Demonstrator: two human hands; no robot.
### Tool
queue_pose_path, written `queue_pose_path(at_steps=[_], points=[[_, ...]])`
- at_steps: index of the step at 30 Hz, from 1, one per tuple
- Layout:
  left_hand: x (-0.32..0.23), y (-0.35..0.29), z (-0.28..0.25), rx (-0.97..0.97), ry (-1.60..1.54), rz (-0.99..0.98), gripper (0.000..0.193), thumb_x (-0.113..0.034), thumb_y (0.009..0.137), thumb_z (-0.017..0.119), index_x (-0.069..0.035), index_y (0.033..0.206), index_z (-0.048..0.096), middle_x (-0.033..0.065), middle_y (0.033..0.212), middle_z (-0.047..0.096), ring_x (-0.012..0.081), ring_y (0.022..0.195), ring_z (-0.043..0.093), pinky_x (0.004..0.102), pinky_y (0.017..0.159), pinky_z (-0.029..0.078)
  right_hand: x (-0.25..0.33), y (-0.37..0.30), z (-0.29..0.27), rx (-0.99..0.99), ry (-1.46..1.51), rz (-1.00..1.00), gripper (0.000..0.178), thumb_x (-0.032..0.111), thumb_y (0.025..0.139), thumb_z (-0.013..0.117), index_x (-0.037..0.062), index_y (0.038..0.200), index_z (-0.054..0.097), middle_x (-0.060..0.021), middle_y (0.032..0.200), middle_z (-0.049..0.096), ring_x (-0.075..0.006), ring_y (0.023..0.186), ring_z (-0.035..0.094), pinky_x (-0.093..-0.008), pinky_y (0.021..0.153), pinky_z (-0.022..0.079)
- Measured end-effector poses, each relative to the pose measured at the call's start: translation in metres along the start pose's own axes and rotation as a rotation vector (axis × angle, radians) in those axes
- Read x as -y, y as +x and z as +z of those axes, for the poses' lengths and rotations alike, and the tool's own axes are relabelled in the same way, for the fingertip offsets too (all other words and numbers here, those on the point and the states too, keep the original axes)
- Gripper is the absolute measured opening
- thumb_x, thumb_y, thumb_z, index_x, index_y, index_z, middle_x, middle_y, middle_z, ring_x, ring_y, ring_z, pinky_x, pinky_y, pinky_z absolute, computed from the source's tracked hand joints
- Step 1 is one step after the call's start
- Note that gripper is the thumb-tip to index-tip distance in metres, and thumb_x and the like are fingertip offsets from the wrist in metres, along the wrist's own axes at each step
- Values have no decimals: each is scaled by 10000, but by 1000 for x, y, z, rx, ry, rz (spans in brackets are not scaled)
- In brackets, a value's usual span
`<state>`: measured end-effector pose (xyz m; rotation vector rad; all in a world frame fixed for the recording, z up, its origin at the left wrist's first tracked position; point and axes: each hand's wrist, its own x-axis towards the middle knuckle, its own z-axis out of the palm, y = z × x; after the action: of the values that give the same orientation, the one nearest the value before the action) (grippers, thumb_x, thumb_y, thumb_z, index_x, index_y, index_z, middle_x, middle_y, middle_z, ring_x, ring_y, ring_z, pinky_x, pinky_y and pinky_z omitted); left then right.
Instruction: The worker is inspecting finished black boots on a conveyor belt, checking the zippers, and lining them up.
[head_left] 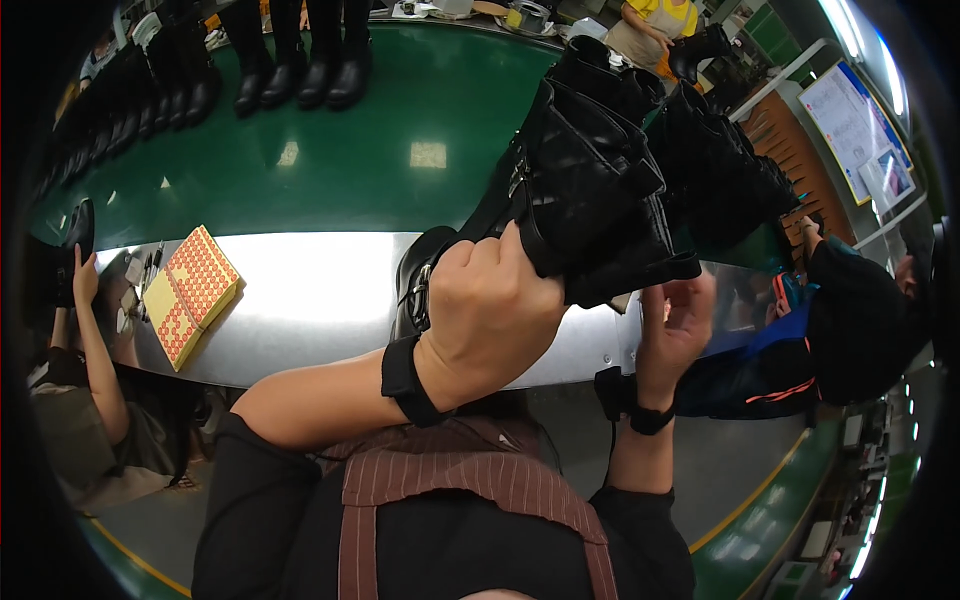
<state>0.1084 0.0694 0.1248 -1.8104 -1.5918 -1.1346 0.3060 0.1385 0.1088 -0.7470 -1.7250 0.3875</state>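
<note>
A black leather boot (590, 190) with metal buckles is held up in front of me, tilted so its open top points to the right. My left hand (490, 305) is wrapped round the boot's shaft, its knuckles facing me. The toe end shows to the left of that hand, beside a buckle. My right hand (680, 325) is at the boot's top edge, with its fingers curled inward. Its fingertips are partly behind that edge, and I cannot make out what is between them.
A banded stack of patterned yellow-and-red cards (192, 298) lies on the metal strip (310, 290) along the bench edge. Black boots (300, 60) stand across the green table (400, 120); more (715, 170) cluster at right. Co-workers are at left, right and across the table.
</note>
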Motion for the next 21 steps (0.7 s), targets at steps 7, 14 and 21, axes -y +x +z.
queue_pose_path(at_steps=[7,14,21], points=[[-3,2,4,-19,-41,51,99,-148,547,632,-51,548,610,287,837,646,235,550,536,329,489,371,75,38,19,76,35,-66,182,34,774,770,-2,900,643,-79,945,628,-105,688,590,-212,651,469],[-1,3,5,13,-23,16,104,-147,588,646,-50,563,622,261,810,639,236,536,528,328,484,371,66,43,34,-86,-178,2,260,117,926,647,1,709,562,-57,639,530,-115,513,463,-264,472,325],[1,7,-3,-22,-33,35,180,-217,628,723,-64,596,634,136,677,549,215,534,538,318,471,381,68,52,19,240,171,-143,375,272,817,789,-29,890,579,-82,935,590,-127,773,550,-243,669,442]])
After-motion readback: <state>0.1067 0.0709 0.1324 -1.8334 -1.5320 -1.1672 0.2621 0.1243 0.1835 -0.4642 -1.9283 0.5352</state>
